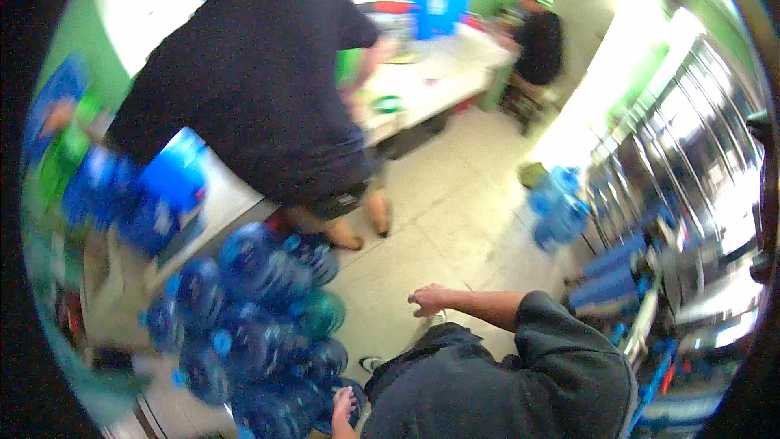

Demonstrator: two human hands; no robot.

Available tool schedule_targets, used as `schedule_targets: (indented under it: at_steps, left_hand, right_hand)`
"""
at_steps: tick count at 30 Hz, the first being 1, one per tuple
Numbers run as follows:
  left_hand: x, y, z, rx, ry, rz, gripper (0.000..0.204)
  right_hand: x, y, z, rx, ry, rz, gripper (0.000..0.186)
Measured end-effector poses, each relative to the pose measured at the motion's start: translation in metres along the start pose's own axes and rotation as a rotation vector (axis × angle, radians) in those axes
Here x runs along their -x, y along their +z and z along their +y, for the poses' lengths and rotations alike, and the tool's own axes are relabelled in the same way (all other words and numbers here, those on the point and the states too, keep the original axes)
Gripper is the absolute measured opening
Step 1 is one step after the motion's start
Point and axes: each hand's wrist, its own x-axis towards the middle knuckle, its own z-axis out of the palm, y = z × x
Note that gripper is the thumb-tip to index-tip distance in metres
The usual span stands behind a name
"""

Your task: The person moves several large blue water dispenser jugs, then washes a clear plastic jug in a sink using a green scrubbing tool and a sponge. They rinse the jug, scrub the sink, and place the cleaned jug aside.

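The big blue water bottles point(264, 337) lie heaped on the floor, at ten to eleven o'clock from the left hand point(344, 401) and at about nine from the right hand point(428, 301). Several lie on their sides, light blue caps toward nine, so their long axes run roughly from nine to three; others are too blurred to judge. The left hand is nearer, just beside the closest bottles; whether it touches one I cannot tell. Its fingers are loosely bent, with nothing seen in them. The right hand hangs half-curled over the floor, apart from the pile and seemingly bare. A green bottle point(325, 314) sits on the pile's three o'clock edge. At two from the right hand, more clear blue bottles point(559, 210) stand near a metal rack point(670, 126). At eleven, a person in a black shirt point(252, 73) leans by the worktop point(471, 61).
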Motion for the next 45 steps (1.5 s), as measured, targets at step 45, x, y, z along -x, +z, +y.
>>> schedule_targets:
  at_steps: [45]
  left_hand:
    - [0.096,1.029,0.708,-1.131,0.717,-0.739,0.054]
  right_hand:
    - [0.372,0.115,0.786,-2.097,1.124,0.901,0.026]
